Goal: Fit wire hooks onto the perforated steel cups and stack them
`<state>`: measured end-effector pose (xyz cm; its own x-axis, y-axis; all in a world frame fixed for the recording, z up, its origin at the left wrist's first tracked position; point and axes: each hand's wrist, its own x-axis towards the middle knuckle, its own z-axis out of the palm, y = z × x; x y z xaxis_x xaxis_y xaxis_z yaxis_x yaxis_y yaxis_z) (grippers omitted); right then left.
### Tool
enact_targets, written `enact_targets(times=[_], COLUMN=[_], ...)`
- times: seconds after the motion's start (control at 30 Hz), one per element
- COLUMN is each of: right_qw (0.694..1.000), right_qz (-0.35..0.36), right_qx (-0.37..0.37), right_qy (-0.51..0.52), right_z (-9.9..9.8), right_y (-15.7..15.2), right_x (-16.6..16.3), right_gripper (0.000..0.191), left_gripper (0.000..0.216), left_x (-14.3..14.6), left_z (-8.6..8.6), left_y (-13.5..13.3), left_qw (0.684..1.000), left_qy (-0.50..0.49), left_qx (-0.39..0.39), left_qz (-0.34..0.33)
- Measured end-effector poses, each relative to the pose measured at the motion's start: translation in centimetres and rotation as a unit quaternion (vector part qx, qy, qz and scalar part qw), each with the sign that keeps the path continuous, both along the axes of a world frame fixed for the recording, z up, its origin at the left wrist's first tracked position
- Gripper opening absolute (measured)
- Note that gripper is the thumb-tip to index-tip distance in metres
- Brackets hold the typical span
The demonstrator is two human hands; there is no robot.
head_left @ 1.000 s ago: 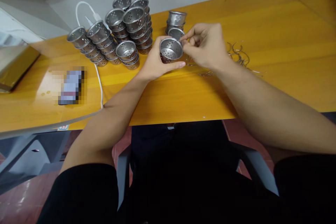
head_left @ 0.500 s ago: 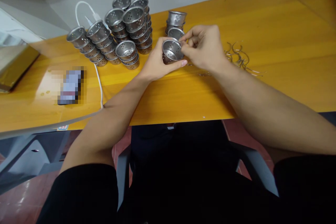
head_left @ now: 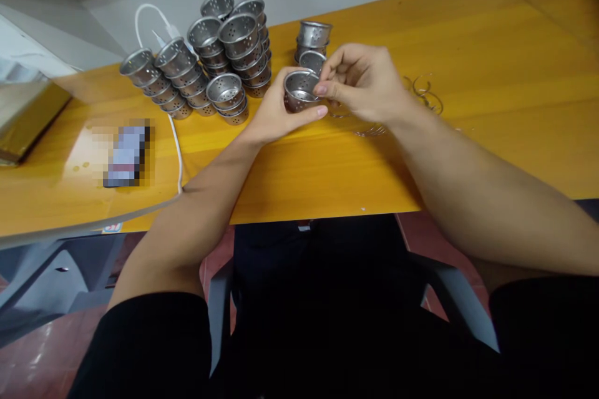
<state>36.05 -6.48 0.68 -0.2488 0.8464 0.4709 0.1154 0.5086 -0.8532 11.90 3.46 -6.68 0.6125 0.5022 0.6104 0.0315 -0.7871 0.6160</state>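
Observation:
My left hand (head_left: 276,109) is wrapped round a small perforated metal cup (head_left: 298,86), its mouth tilted up toward me and the thumb on the near side. At the cup's right rim, my right hand (head_left: 358,82) pinches a thin wire (head_left: 314,74) between thumb and forefinger. Most of that wire is hidden by the fingers. Just behind stands another metal cup (head_left: 311,60), partly covered by my right hand. Loose curved wires (head_left: 372,131) lie on the table below my right wrist, and more curved wires (head_left: 429,98) show beyond the forearm.
Several stacks of perforated cups (head_left: 239,37) stand at the back left of the wooden table (head_left: 491,75). A short cup stack (head_left: 314,34) is behind my hands. A phone (head_left: 125,156), a white cable (head_left: 176,156) and a box (head_left: 32,115) are on the left.
The held cup and my left hand have shifted slightly left and tilted a little. My right fingers have come down a little at the rim, still pinching.

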Motion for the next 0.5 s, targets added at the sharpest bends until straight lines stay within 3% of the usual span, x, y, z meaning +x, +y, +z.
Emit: enact_targets(times=[0.2, 0.5], right_qw=[1.000, 0.997], right_qz=[-0.003, -0.081], right_qx=[0.008, -0.011], right_qy=[0.027, -0.008], right_z=[-0.5, 0.2], right_y=[0.6, -0.2], right_x=[-1.1, -1.9], right_gripper=[0.078, 0.083], left_gripper=[0.104, 0.088], left_x=[0.4, 0.4], left_z=[-0.5, 0.0], left_y=[0.6, 0.3], left_qw=[0.999, 0.995], left_qy=[0.019, 0.053], left_qx=[0.029, 0.035], left_qz=[0.026, 0.082])
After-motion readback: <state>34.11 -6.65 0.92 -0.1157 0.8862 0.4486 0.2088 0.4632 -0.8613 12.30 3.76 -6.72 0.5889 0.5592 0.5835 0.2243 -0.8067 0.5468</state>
